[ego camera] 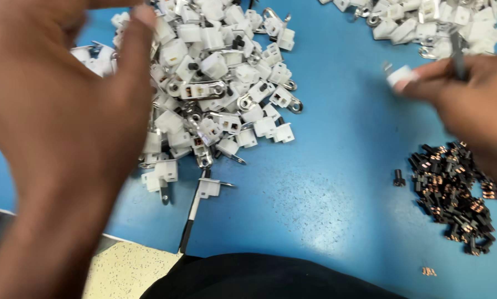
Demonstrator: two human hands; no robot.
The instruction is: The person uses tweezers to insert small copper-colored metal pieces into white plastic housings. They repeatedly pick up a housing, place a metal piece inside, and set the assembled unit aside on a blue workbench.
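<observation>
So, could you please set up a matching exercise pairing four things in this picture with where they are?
Things:
1. left hand
2. right hand
3. pile of small black parts
4. big heap of white plastic pieces

Places:
A. lower right of the blue table
B. raised, open, far left
C. upper middle
D. upper right, pinching a small white piece

Pairs: 1-B, 2-D, 3-A, 4-C

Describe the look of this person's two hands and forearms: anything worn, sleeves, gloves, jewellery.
Both hands are bare, with no gloves. The left hand fills the near left of the view, its forearm uncovered down to the frame edge, with no sleeve, watch or bracelet showing. The right hand is motion-blurred; no ring or sleeve shows, though blur hides fine detail. A dark garment shows at the bottom edge.
</observation>
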